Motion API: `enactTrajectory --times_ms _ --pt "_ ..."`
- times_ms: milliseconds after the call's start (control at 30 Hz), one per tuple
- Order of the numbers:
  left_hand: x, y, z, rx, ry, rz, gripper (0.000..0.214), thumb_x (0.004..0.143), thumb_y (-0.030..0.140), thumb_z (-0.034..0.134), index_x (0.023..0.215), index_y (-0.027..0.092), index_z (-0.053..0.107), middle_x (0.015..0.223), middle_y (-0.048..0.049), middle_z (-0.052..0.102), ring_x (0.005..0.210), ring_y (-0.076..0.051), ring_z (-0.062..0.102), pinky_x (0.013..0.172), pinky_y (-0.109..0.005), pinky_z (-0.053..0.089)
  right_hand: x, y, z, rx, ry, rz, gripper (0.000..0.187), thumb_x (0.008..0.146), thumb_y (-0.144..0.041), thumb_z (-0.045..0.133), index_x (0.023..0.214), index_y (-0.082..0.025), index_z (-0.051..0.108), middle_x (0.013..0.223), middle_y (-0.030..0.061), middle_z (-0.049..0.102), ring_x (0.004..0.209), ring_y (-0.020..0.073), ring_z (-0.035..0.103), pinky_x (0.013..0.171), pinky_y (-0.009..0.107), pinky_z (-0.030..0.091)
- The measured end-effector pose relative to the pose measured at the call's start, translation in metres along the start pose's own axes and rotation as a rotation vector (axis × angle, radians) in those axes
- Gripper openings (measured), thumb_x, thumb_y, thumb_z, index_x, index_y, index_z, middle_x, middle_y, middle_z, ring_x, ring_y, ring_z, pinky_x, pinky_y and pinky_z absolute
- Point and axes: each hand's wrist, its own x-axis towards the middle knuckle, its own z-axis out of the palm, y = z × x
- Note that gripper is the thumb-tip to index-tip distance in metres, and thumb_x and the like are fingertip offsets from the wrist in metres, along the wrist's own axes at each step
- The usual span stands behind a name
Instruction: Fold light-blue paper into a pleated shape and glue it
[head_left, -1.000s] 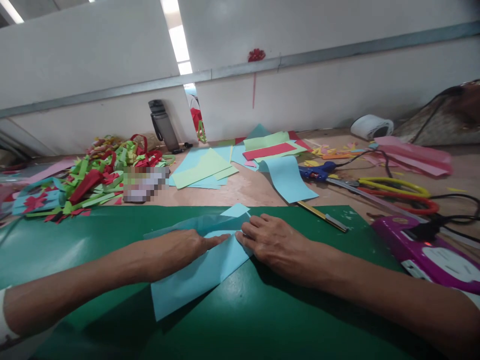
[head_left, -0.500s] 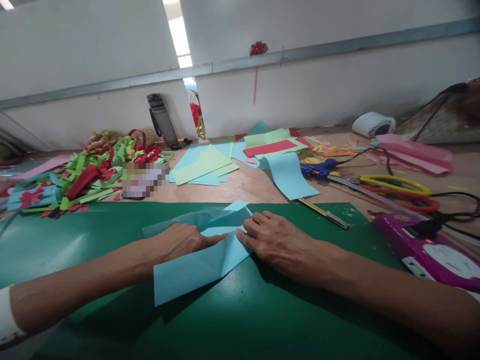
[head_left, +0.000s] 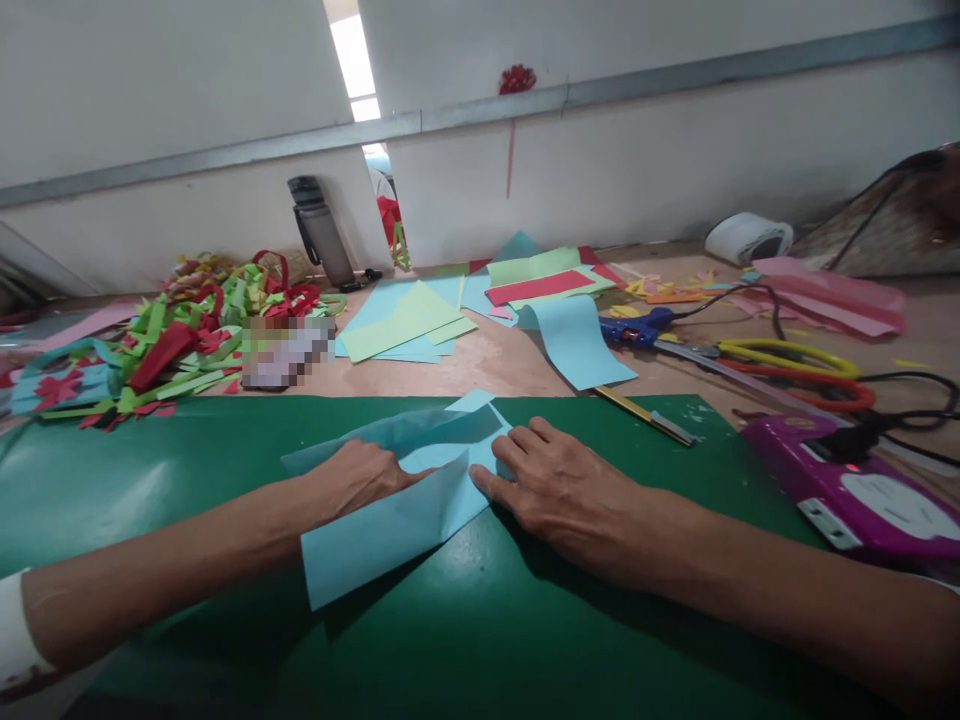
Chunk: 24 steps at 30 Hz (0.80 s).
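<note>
On the green cutting mat (head_left: 480, 650) a sheet of light blue paper (head_left: 382, 535) is folded, its near and far flaps standing up like low walls. My left hand (head_left: 356, 475) reaches between the flaps, closed on the paper, one digit stretched toward the right; the near flap hides its other fingers. At the paper's right end my right hand (head_left: 551, 475) is closed on the folded corner, its fingers curled and its thumb against the near flap.
Behind the mat lie light blue and green sheets (head_left: 405, 320), a curled blue strip (head_left: 581, 345) and a cutter knife (head_left: 652, 418). A blue glue gun (head_left: 641, 328), yellow-handled scissors (head_left: 787, 357) and a purple power strip (head_left: 862, 490) occupy the right. Paper scraps (head_left: 180, 340) and a bottle (head_left: 322, 235) stand left.
My right thumb has drawn slightly away from my left hand's outstretched digit, which has pulled back a little leftward. The paper keeps nearly the same shape, and the view has tilted slightly.
</note>
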Motion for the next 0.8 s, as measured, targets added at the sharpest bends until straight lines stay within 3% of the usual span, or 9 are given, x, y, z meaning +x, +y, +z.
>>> enactTrajectory --times_ms 167,300,567,800 --pt "-0.002 0.002 -0.002 -0.009 -0.122 -0.004 0.024 0.079 0.013 0.051 0.056 0.017 0.053 0.044 0.0049 0.026 0.04 -0.009 0.014 0.043 -0.026 0.011 -0.003 -0.002 -0.003 -0.001 -0.007 -0.014 0.034 0.084 -0.01 0.042 0.116 -0.013 0.055 0.086 0.0134 0.056 0.076 0.0266 0.052 0.069 0.042 0.036" --pt "-0.006 0.001 0.001 -0.065 -0.13 0.009 0.028 0.082 0.014 0.05 0.054 0.016 0.044 0.048 0.0043 0.036 0.042 -0.008 0.02 0.044 -0.026 0.012 -0.003 -0.004 -0.005 -0.005 -0.024 -0.02 0.037 0.084 -0.01 0.042 0.12 -0.012 0.053 0.086 0.0144 0.057 0.076 0.0275 0.053 0.068 0.043 0.037" --pt "-0.009 -0.002 0.01 -0.132 -0.093 -0.003 0.032 0.079 0.015 0.051 0.053 0.016 0.032 0.047 0.0045 0.034 0.041 -0.007 0.019 0.044 -0.028 0.011 -0.009 -0.009 -0.006 0.011 0.001 -0.019 0.044 0.082 -0.01 0.047 0.125 -0.014 0.051 0.089 0.0157 0.059 0.078 0.028 0.056 0.071 0.045 0.039" --pt "-0.009 -0.005 0.015 -0.172 -0.023 0.014 0.036 0.083 0.018 0.052 0.052 0.017 0.035 0.048 0.0028 0.042 0.041 -0.009 0.027 0.044 -0.027 0.013 -0.015 -0.012 -0.004 0.008 0.059 -0.035 0.046 0.08 -0.012 0.048 0.126 -0.016 0.051 0.097 0.0189 0.06 0.082 0.0313 0.058 0.076 0.05 0.038"
